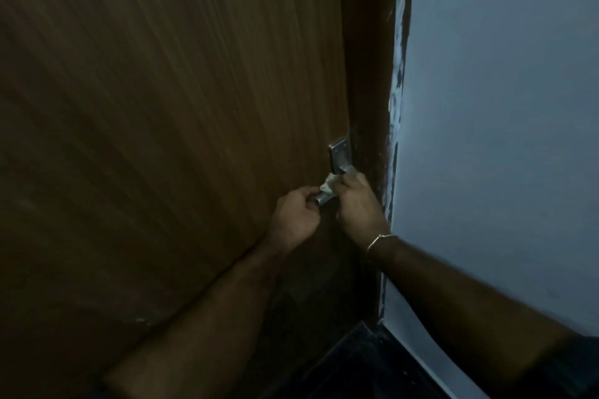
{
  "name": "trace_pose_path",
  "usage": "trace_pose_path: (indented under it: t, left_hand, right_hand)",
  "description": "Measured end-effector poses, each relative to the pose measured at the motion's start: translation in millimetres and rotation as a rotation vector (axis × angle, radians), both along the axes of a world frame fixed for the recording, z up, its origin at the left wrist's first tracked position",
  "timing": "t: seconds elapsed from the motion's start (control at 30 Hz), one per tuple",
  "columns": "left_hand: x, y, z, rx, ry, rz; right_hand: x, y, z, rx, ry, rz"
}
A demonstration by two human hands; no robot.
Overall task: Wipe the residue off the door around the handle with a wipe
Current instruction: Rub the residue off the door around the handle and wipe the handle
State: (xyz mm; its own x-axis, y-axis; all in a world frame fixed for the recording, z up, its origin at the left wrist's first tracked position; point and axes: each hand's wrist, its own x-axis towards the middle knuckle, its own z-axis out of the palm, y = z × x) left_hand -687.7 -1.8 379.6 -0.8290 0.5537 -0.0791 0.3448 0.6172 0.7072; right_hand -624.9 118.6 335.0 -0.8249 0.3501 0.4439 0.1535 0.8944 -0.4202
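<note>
Left hand [296, 215] curls round lever tip of handle [338, 157]; right hand [356, 204] pinches wipe [328, 186] vs door [162, 107] by lever. Risk: lever dips, wipe slips, residue stays

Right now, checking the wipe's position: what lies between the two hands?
In the head view, the crumpled wipe and the lever handle lie between left hand and right hand.
</note>
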Motion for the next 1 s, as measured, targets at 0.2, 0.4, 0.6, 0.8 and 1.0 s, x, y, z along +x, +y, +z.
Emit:
trace_pose_path:
  t: [0.2,0.4,0.6,0.8,1.0]
  left_hand:
    - [-0.3,14.4,2.8,0.006,-0.079,0.083]
    - [-4.7,16.5,-1.5,0.091,-0.055,0.131]
    - [-15.4,11.4,1.3,0.097,-0.074,0.115]
    - [-26.8,6.6,7.4,0.052,-0.061,0.043]
    - [-35.8,14.6,3.8,0.051,-0.075,-0.007]
  right_hand:
    - [5.5,28.4,3.4,0.031,-0.014,0.044]
    - [8.9,-6.0,-4.1,0.094,0.08,0.181]
    - [-2.8,-4.9,-7.5,-0.028,0.06,-0.08]
    - [16.7,-30.5,-5.5,-0.305,0.302,0.118]
    - [-0.9,-12.2,2.7,-0.606,0.399,-0.421]
